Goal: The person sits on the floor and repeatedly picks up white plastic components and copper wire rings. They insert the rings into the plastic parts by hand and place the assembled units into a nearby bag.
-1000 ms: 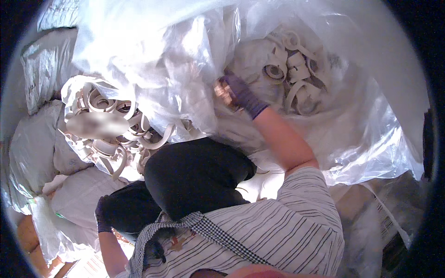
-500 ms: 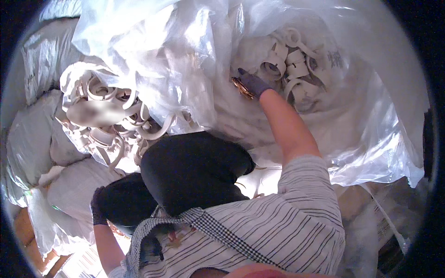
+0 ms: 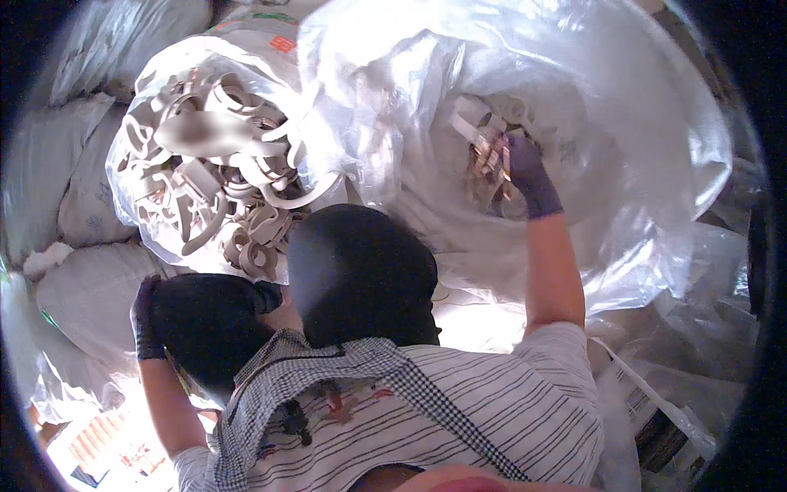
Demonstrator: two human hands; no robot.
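Deep in a large clear plastic bag (image 3: 656, 180) on the right, my right hand (image 3: 529, 174), in a dark glove, is closed on several thin copper-coloured strips (image 3: 490, 157). Right beside them are pale curled bands (image 3: 474, 116) at the bottom of the bag; whether the hand touches these I cannot tell. My left hand (image 3: 146, 318), also gloved, lies flat along the outer side of my left knee and holds nothing that I can see. Some of its fingers are partly hidden.
To the left stands another open plastic bag (image 3: 123, 193) heaped with pale curled bands and rings (image 3: 258, 246). Filled sacks (image 3: 102, 295) are stacked along the left side. My black-clad knees (image 3: 361, 271) sit close before both bags. Loose plastic sheeting (image 3: 656, 344) lies at the right.
My right hand has moved right and slightly down in view, over the pale bands, still with copper-coloured strips. My left hand stays at the knee. The view has shifted, showing more of the left bag.
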